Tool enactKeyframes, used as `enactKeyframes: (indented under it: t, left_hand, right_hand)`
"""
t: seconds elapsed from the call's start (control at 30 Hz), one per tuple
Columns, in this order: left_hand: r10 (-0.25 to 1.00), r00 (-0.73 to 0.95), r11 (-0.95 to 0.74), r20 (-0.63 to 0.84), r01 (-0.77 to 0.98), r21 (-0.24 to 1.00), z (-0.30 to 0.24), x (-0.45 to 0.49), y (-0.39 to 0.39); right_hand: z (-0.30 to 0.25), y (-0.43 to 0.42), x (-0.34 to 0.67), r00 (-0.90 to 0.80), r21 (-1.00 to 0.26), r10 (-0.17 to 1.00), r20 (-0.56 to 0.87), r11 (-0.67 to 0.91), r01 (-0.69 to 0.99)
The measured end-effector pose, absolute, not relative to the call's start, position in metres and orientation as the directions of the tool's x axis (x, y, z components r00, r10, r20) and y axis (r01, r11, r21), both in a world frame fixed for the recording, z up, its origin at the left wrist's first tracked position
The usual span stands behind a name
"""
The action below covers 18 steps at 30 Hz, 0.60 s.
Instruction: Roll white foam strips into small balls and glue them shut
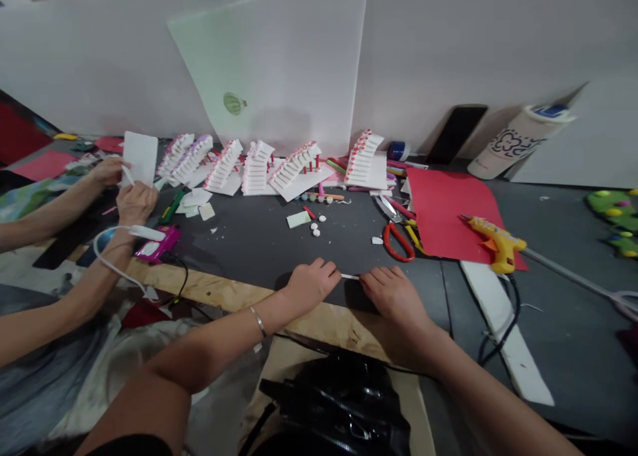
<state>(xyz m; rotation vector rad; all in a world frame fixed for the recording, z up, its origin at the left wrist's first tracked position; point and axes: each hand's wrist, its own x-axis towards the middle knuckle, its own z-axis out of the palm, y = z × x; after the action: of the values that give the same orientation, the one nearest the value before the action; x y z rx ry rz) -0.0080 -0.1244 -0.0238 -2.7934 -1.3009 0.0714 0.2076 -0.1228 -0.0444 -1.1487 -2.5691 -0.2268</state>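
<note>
My left hand [312, 284] and my right hand [393, 293] rest side by side at the near edge of the dark table [259, 240]. Both are closed in a pinch on the ends of a thin white strip [350, 276] stretched between them. A metal bangle sits on my left wrist. Small white discs [316, 227] and a pale green foam piece [298, 219] lie just beyond my hands.
A row of white-and-red foam staircase models [259, 167] lines the back. Red-handled scissors [399, 240], a red sheet [443, 213] and a yellow glue gun [493, 243] lie to the right. At left, another person's hands [134, 200] hold a white card [140, 157]. A black bag [339, 403] sits below.
</note>
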Motion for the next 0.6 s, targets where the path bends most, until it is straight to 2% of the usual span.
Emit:
enactKeyframes:
  t: [0.23,0.4,0.6]
  left_hand:
    - [0.827,0.563,-0.562,0.011,0.826,0.046,-0.026,-0.009,-0.115]
    - [0.818,0.575,-0.573,0.009,0.815,0.087,-0.027,-0.007,-0.108]
    - [0.775,0.630,-0.631,0.048,0.772,0.076,-0.032,-0.007,-0.102]
  right_hand:
    - [-0.047,-0.123,0.203,-0.531,-0.012,0.751,0.392,0.582,0.813]
    - [-0.052,-0.120,0.203,-0.498,-0.019,0.764,0.411,0.553,0.833]
    - [-0.050,-0.120,0.206,-0.475,-0.172,0.819,0.321,0.543,0.822]
